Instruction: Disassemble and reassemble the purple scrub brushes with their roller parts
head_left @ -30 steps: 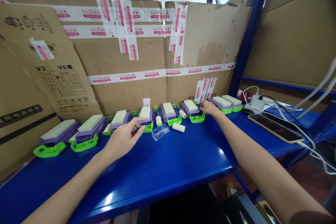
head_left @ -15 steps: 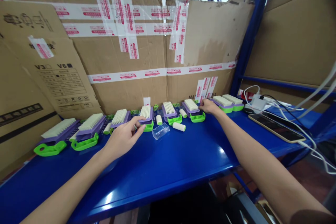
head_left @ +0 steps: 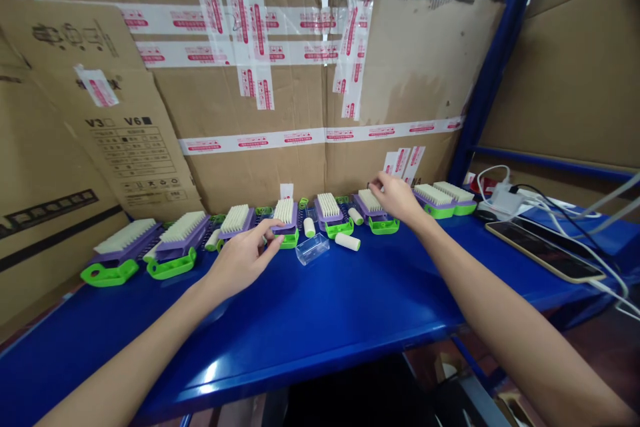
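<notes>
Several purple-and-green brushes with cream bristles stand in a row on the blue shelf [head_left: 320, 300]. My left hand [head_left: 245, 253] is at the near left corner of a middle brush [head_left: 284, 211], thumb and forefinger apart, fingertips at or against its purple edge. My right hand [head_left: 395, 197] is over a brush farther right [head_left: 371, 201], partly covering its bristles. Its fingertips are pinched together; a tiny dark spot shows at them, too small to name. A clear plastic box [head_left: 313, 249] lies between the hands, near a cream roller with a green end [head_left: 347, 241].
Taped cardboard [head_left: 260, 107] walls the back. Two more brushes [head_left: 445, 197] stand at the right. Beyond them lie a phone [head_left: 543, 250], white cables and a charger [head_left: 505, 200]. A blue metal post [head_left: 500, 60] rises behind. The shelf's front edge [head_left: 320, 370] is near me.
My right hand has lifted and moved left, from beside the brush to above its bristles. My left hand stays by the same brush. The view has shifted slightly.
</notes>
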The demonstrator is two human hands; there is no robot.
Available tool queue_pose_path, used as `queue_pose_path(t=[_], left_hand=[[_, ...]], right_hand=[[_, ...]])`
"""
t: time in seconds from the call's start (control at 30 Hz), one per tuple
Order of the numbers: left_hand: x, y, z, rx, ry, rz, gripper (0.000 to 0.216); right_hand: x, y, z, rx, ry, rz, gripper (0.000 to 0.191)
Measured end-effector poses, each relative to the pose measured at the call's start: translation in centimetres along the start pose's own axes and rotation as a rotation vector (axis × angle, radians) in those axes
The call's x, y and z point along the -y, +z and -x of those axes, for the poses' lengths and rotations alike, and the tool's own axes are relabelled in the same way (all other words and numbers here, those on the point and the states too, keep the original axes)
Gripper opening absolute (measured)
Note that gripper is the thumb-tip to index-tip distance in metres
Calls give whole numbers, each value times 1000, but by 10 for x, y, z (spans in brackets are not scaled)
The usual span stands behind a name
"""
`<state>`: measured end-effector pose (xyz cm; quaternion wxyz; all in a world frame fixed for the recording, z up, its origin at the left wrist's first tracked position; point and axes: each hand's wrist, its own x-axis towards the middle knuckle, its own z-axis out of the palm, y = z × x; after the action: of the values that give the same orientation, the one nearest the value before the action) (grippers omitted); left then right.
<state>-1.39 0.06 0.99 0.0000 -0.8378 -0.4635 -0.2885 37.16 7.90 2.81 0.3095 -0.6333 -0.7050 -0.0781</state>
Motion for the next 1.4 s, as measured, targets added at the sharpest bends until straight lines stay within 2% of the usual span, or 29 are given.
queue_pose_path(t=[0.1, 0.17, 0.23, 0.4, 0.53, 0.8, 1.03, 1.1, 1.2, 1.33, 1.4], left_hand=[[2, 1, 0, 6, 6, 2, 36], [2, 1, 0, 8, 1, -2, 35], [2, 1, 1, 12, -10, -4, 35], [0, 1, -1, 21, -25, 8, 37], [-1, 1, -1, 20, -30, 12, 36], [1, 1, 1, 30, -31, 16, 37], [2, 3, 0, 23, -31, 16, 37], [2, 2, 0, 20, -36, 18, 36], [2, 2, 0, 17, -33, 17, 35], [3, 1, 1, 20, -22, 15, 36], [3, 1, 0, 18, -24, 15, 36]], right_hand=[[27, 6, 11, 21, -215, -78, 16], [44, 13, 21, 46, -444, -157, 15], [60, 20, 33, 85, -581, -170, 16], [88, 30, 58, 193, -736, -187, 42], [94, 32, 66, 279, -792, -190, 42], [90, 29, 63, 336, -763, -179, 38], [92, 25, 63, 324, -752, -300, 28], [90, 21, 59, 250, -710, -366, 27], [77, 15, 45, 35, -563, -411, 30], [36, 10, 18, -266, -313, -348, 39], [11, 8, 6, -370, -160, -258, 40]])
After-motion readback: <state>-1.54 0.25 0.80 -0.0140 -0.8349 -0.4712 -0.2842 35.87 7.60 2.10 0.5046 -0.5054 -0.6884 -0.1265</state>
